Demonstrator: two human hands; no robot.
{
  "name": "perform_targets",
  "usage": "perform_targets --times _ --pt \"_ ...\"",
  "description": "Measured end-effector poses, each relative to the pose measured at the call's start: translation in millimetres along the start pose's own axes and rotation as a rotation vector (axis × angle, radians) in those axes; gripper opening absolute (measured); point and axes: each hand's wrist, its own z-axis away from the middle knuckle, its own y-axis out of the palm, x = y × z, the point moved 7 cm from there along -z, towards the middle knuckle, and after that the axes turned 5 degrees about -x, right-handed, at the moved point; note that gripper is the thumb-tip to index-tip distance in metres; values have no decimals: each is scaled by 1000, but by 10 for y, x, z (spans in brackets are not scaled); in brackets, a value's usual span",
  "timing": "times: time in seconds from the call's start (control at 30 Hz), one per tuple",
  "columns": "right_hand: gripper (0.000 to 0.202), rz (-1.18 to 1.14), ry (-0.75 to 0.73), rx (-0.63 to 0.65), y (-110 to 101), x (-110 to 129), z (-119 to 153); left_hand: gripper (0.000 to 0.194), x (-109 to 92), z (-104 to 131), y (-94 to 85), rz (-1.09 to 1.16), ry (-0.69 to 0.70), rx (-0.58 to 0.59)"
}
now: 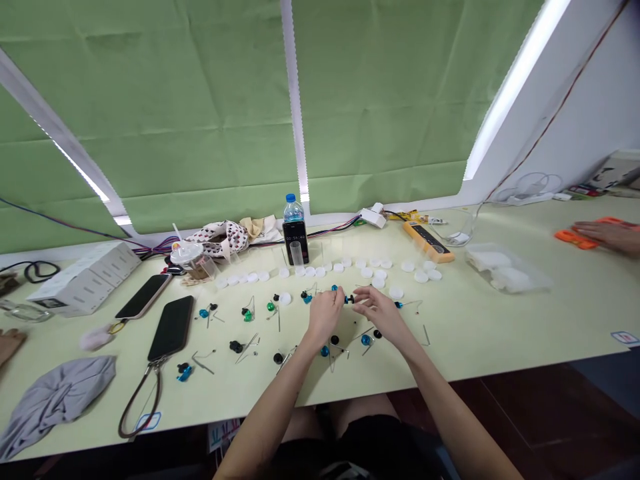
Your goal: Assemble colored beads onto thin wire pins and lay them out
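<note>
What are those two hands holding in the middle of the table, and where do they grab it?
The left hand and right hand pinch a tiny black knob-like piece between their fingertips, one at each end. Exactly what it is cannot be told.

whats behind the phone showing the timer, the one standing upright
A water bottle with a blue cap stands right behind the phone. Only its cap and upper part show; the phone covers its lower part.

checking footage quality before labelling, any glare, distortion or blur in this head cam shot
Head view: strong wide-angle bending, so the window frame and table edge curve; daylight strips beside the green blinds are blown out; the table is evenly lit with faint shadows; the left hand, right hand and the small parts between them are too small to resolve.
</note>
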Motion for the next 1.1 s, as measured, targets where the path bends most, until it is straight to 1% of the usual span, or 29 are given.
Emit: perform_targets --times 0.07,0.1,0.13,0.2,0.23,0.27,0.3,0.33,0.37,0.4,0.43,0.47,0.57,0.6,0.67,0.73,0.77,0.83,0.9,0.93,1.0,1.03,1.1 --pt "39 20 37 47 40 -10 20 52 -12 2 15 17 23 5" --pt "42 41 13 62 49 19 30 52 -13 2 19 28 31 4" --pt "41 58 -41 64 45 68 39 52 -9 1 20 41 31 3" --pt "32 79 -169 28 2 177 54 52 18 -5 15 69 11 1" --pt "35 77 -203 -2 -30 205 55 51 34 -8 11 81 -4 1" --pt "42 70 -202 -34 -59 202 49 51 45 -11 7 90 -13 -1" --pt "44 66 -167 -61 -80 169 37 50 50 -12 3 95 -17 -3" --pt "41 72 -109 -71 -84 116 23 50 47 -12 0 95 -13 -5" --pt "38 86 -46 -61 -68 58 12 49 40 -11 -1 92 -6 -6" --pt "41 106 0 -38 -42 13 6 48 33 -9 -4 90 1 -7" --pt "46 128 16 -8 -12 -7 4 48 28 -6 -7 90 4 -8" --pt "47 143 -1 8 4 2 4 48 28 -4 -11 94 1 -8" --pt "31 99 -113 -16 -19 102 18 49 35 2 -34 100 -17 -12" --pt "33 70 -113 -30 -36 114 22 49 29 3 -42 93 -16 -16" --pt "37 38 -33 -25 -32 85 30 49 5 8 -49 72 -1 -22" --pt "40 68 30 17 17 71 43 49 -26 13 -42 62 23 -19" --pt "43 96 16 39 43 98 50 49 -34 14 -37 66 31 -13" --pt "39 144 -103 48 66 214 59 49 -22 11 -38 83 25 -7" --pt "32 158 -227 -8 27 319 64 49 14 4 -53 99 1 -12" --pt "37 154 -244 -50 -8 333 59 49 32 0 -61 103 -12 -14" --pt "41 160 -172 -101 -54 272 38 49 43 -2 -71 99 -17 -16" --pt "40 173 -107 -94 -50 218 30 49 39 -1 -70 94 -13 -15" --pt "47 221 -20 -32 4 145 34 48 24 3 -61 87 -3 -7"
